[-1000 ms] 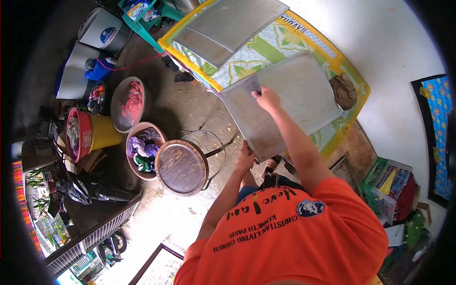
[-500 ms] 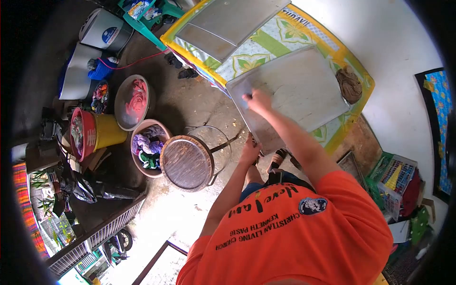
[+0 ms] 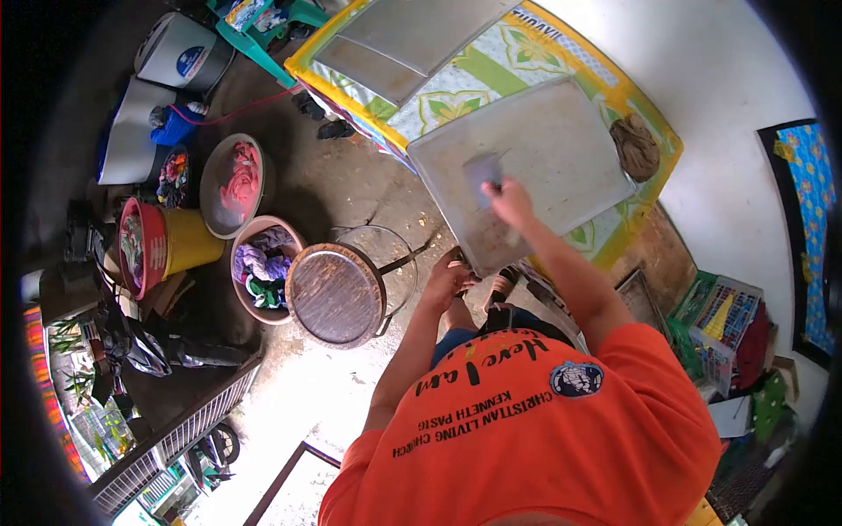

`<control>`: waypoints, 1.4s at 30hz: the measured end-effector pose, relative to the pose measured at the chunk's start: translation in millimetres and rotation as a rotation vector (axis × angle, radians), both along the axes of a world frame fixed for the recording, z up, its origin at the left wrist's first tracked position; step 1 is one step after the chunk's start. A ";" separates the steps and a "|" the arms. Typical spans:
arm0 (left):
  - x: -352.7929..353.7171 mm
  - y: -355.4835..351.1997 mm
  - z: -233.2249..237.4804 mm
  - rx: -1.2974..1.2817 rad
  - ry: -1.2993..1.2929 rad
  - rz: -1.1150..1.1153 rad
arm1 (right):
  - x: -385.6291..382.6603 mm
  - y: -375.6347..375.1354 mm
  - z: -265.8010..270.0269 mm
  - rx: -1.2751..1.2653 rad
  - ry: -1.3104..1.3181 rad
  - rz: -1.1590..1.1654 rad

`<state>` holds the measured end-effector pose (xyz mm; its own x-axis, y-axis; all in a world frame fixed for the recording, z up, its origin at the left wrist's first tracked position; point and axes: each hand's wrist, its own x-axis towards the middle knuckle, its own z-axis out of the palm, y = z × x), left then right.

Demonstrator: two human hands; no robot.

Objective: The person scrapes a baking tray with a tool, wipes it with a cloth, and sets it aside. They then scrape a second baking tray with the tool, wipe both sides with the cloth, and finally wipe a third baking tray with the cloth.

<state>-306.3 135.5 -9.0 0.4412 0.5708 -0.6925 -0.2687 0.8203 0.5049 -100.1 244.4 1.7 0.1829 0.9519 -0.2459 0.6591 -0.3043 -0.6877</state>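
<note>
A large flat metal tray (image 3: 553, 131) lies on the table in front of me, its near corner reaching past the table edge. My right hand (image 3: 510, 205) is closed around the dark handle of a flat-bladed scraper (image 3: 482, 170). The blade, blurred by motion, is over the left part of the tray. At the tray's near left corner, my left hand (image 3: 449, 279) has its fingers curled at the rim, gripping it; some fingertips are hidden. A crumpled brown cloth (image 3: 635, 147) sits against the tray's right edge.
The table (image 3: 504, 79) has a green-and-white patterned cover with yellow edging. More metal trays (image 3: 421, 35) lie at its far end. To the left stand a round wooden stool (image 3: 335, 295) and basins of laundry (image 3: 237, 184). Plastic crates (image 3: 724, 324) are stacked at the right.
My right hand and the scraper have moved right and nearer to me across the tray. The left hand stays at the corner. The whole view has shifted slightly.
</note>
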 end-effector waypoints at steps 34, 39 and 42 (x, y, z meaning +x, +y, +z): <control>16.7 -21.6 28.9 -0.201 -0.163 0.184 | 39.8 -116.9 6.9 -0.175 -0.083 -0.006; 29.5 -19.4 22.4 -0.199 -0.152 0.137 | 25.7 -128.2 1.6 -0.039 -0.083 -0.068; 31.0 -20.7 21.0 -0.166 -0.161 0.153 | 70.4 -123.6 13.1 -0.041 0.041 -0.181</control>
<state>-275.4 114.9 12.0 0.4709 0.5237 -0.7100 -0.4616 0.8321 0.3076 -29.8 120.7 14.8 0.3397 0.8933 -0.2943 0.5627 -0.4437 -0.6975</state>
